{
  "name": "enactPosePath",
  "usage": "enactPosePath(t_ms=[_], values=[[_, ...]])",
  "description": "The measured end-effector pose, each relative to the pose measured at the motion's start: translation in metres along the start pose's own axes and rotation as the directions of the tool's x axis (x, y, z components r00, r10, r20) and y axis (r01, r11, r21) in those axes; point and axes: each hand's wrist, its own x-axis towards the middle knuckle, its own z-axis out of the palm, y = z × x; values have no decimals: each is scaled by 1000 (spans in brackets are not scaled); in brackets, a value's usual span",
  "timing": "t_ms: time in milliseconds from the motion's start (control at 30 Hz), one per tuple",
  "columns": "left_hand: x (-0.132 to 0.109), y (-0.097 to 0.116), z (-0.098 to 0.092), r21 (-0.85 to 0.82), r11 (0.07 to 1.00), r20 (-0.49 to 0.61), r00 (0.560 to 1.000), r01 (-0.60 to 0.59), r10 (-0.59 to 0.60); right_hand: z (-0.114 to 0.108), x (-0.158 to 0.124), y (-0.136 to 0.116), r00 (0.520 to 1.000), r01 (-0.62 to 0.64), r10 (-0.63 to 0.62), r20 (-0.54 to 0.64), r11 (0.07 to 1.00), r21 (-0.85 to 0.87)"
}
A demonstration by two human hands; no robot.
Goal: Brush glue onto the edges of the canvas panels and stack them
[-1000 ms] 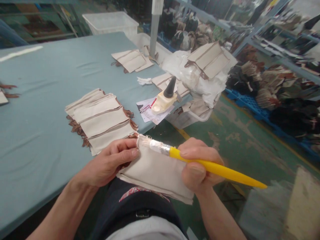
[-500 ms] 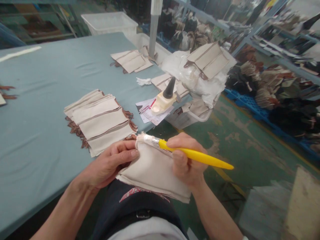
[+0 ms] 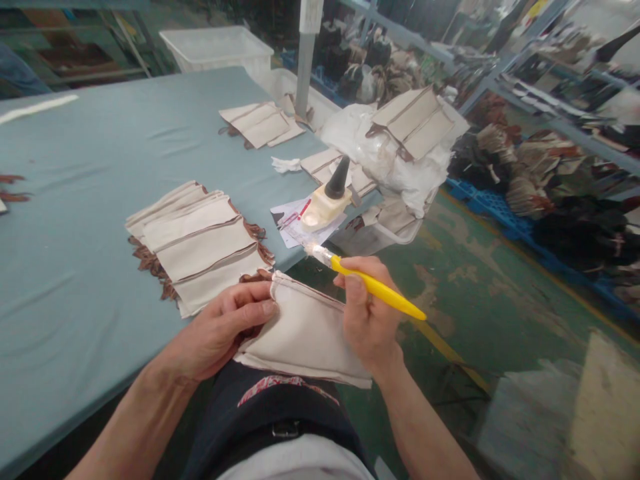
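Observation:
My left hand (image 3: 227, 323) pinches the left edge of a cream fabric piece (image 3: 305, 327) with stitched seams and brown material along its far edge. The piece lies over my lap at the table's front edge. My right hand (image 3: 373, 313) is closed around the yellow handle of a paintbrush (image 3: 377, 288). The brush's whitish, coated bristles point up and left, apart from the cream piece, near a sheet of paper (image 3: 290, 223) at the table corner. On that sheet stands a cream glue pot (image 3: 323, 208) with a black cone on top.
A stack of cream pieces with brown edges (image 3: 200, 243) lies on the blue-green table (image 3: 100, 153). More pieces (image 3: 257, 123) lie farther back. To the right stand a white bin (image 3: 380, 241) and plastic bags (image 3: 350, 130). A metal post (image 3: 306, 67) rises beyond the table.
My right hand has lifted the paintbrush off the top edge of the cream piece and swung its bristles up and right, toward the glue pot. My left hand keeps its hold.

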Motion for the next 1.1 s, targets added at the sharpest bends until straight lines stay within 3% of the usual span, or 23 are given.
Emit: enactPosePath(t_ms=[100, 200, 267, 400, 433, 500, 633, 800, 967, 1100], values=[[-2, -3, -1, 159, 982, 17, 995, -101, 99, -1, -5, -6, 998, -61, 61, -9, 998, -35], [-5, -9, 1, 448, 838, 86, 948, -310, 305, -7, -5, -21, 975, -134, 129, -178, 991, -15], [-6, -17, 2, 628, 625, 181, 869, -463, 461, -12, -4, -32, 954, -184, 181, -240, 983, 11], [-3, -35, -1, 767, 115, 406, 615, -632, 676, -17, -7, -48, 953, -234, 231, -199, 972, 6], [-2, -38, -3, 766, 36, 445, 570, -642, 691, -17, -10, -51, 952, -242, 237, -192, 970, 0], [0, -43, -8, 766, -50, 488, 529, -641, 695, -17, -17, -54, 955, -254, 250, -161, 967, -6], [0, -48, -16, 774, -93, 512, 532, -627, 674, -16, -27, -57, 964, -265, 265, -6, 964, 26], [-3, -49, -16, 781, -60, 496, 557, -622, 666, -16, -25, -54, 950, -284, 282, -137, 959, 4], [-5, -49, -16, 794, -18, 460, 581, -608, 671, -14, -30, -54, 963, -267, 268, -21, 963, 48], [-3, -51, -16, 796, 29, 422, 589, -605, 690, -9, -28, -53, 962, -248, 260, -81, 960, 129]])
